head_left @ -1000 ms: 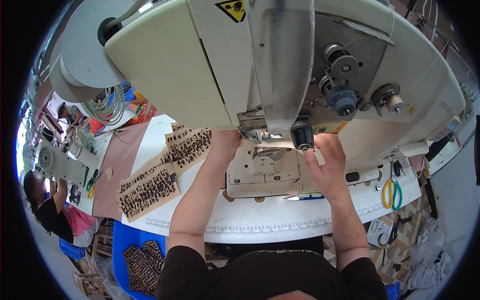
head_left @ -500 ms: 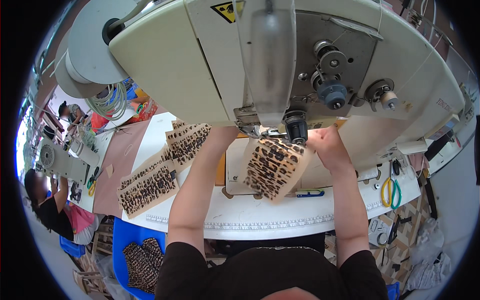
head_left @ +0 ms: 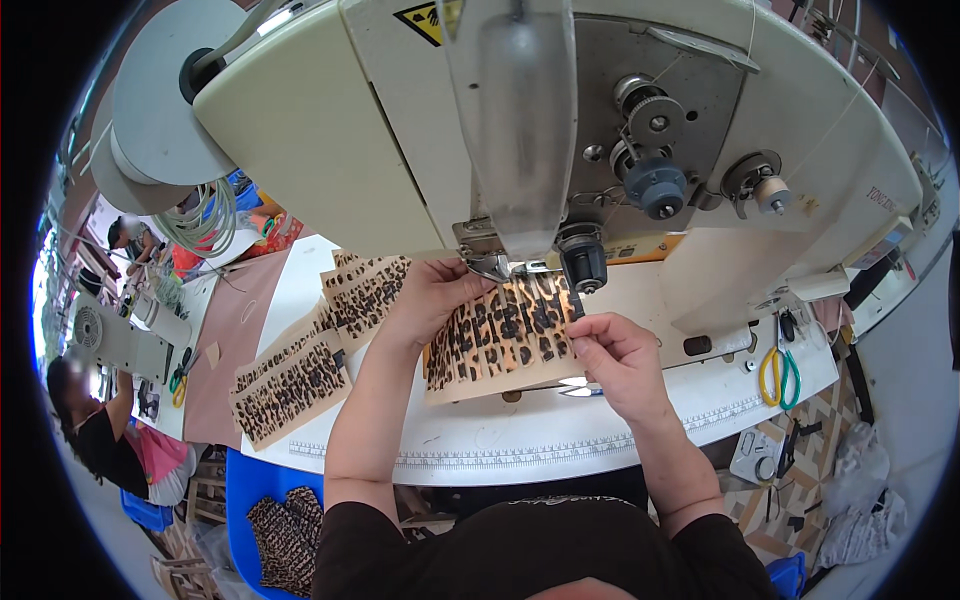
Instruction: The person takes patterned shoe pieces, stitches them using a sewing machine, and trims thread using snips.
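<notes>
A leopard-print fabric piece (head_left: 505, 335) with a plain beige border lies under the head of a white sewing machine (head_left: 310, 130). My left hand (head_left: 435, 298) pinches its far left edge, close beside the metal presser foot (head_left: 490, 266). At the piece's right edge, my right hand (head_left: 620, 362) grips it between thumb and fingers. More leopard-print pieces (head_left: 290, 390) lie overlapping on the white table to the left of my left forearm. Part of a pair of thread snips (head_left: 580, 387) shows beyond the fabric's near edge, mostly covered.
Scissors with yellow and green handles (head_left: 780, 375) lie at the table's right. A ruler strip (head_left: 500, 458) runs along the near edge. Leopard-print cloth sits in a blue chair (head_left: 235, 500) at lower left. Another person (head_left: 110, 420) works at a machine on the far left.
The fabric has turned and shifted left, now lying flatter under the machine head. My right hand has come nearer to me, from beside the needle area to the piece's right edge.
</notes>
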Available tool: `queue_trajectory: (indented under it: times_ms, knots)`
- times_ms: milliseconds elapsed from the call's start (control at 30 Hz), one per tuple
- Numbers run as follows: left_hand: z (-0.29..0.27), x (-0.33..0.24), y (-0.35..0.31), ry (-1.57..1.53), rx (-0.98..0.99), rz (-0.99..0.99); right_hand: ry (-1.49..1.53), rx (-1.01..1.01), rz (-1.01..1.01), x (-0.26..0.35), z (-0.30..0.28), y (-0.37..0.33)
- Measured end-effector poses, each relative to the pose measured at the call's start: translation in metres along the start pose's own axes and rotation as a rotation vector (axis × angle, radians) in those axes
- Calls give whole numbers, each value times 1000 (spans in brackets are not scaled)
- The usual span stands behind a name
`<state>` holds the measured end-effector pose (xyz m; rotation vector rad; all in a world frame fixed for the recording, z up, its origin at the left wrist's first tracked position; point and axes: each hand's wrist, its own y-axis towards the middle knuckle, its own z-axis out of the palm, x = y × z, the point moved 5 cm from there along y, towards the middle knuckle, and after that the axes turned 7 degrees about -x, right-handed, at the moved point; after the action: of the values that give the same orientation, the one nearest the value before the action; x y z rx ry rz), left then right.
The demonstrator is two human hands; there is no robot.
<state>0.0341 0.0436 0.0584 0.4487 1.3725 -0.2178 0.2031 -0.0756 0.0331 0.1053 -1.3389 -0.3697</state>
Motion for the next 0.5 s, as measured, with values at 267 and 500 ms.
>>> queue_trajectory:
  times_ms: [267,500]
  knots:
    - [-5,-21,-18,463,-198,387,43,-27,-53,0,13,4]
    - [42,-20,-79,1124,-103,1054,76,-56,-102,1,12,7]
